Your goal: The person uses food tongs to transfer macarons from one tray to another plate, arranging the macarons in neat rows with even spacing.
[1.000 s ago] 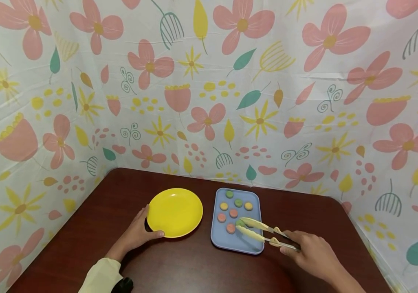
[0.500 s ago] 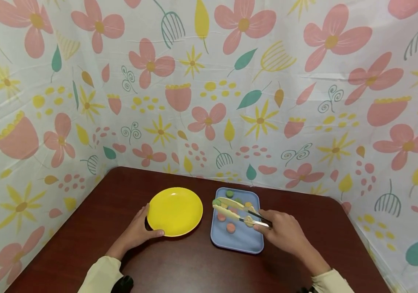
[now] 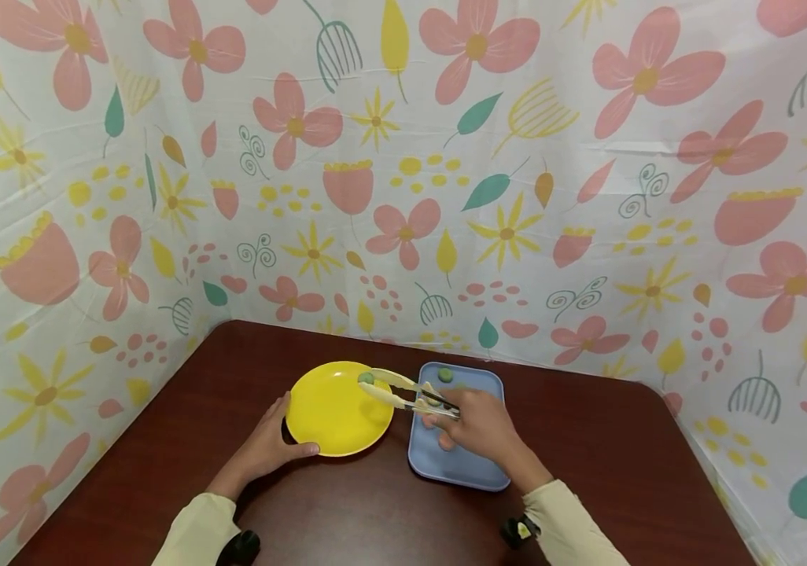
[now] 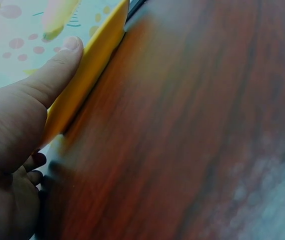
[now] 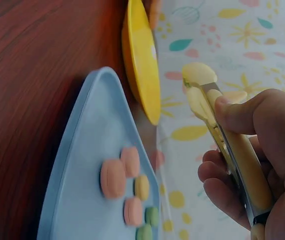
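A yellow plate (image 3: 336, 420) rests on the table, and my left hand (image 3: 267, 440) holds its left edge, thumb along the near rim and fingers round the far side. In the left wrist view the thumb (image 4: 62, 65) lies against the plate's rim (image 4: 90, 70). My right hand (image 3: 484, 424) grips a pair of tongs (image 3: 403, 407) with pale yellow tips. Between those tips a green macaron (image 3: 366, 379) is pinched, over the plate. The right wrist view shows the tongs (image 5: 232, 145) in the curled fingers, the macaron mostly hidden behind a tip.
Right of the plate lies a blue tray (image 3: 456, 469), partly covered by my right hand. Pink macarons (image 5: 113, 179), a yellow macaron (image 5: 141, 187) and green ones (image 5: 151, 216) sit on it. A flowered cloth (image 3: 403, 196) stands round the brown table (image 3: 375, 511).
My right hand has carried the green macaron in the tongs from the tray's right part leftward, up over the tray, to above the plate. The left hand stays on the plate.
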Demonstrator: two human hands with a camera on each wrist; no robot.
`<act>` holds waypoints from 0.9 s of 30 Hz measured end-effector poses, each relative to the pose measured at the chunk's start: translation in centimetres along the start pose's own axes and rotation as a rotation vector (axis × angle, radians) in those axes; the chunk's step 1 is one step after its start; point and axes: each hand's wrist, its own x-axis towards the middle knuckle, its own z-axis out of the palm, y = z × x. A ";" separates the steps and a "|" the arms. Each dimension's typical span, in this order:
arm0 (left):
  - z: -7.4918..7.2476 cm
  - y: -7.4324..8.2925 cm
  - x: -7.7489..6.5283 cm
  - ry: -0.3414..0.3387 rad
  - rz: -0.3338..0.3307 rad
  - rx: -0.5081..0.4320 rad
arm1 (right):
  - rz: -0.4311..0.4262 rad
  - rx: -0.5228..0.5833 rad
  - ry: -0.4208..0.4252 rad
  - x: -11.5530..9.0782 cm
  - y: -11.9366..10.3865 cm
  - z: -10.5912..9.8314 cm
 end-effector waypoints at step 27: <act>-0.1 0.2 -0.2 -0.012 -0.002 -0.033 | -0.073 -0.055 -0.123 5.7 -4.3 5.7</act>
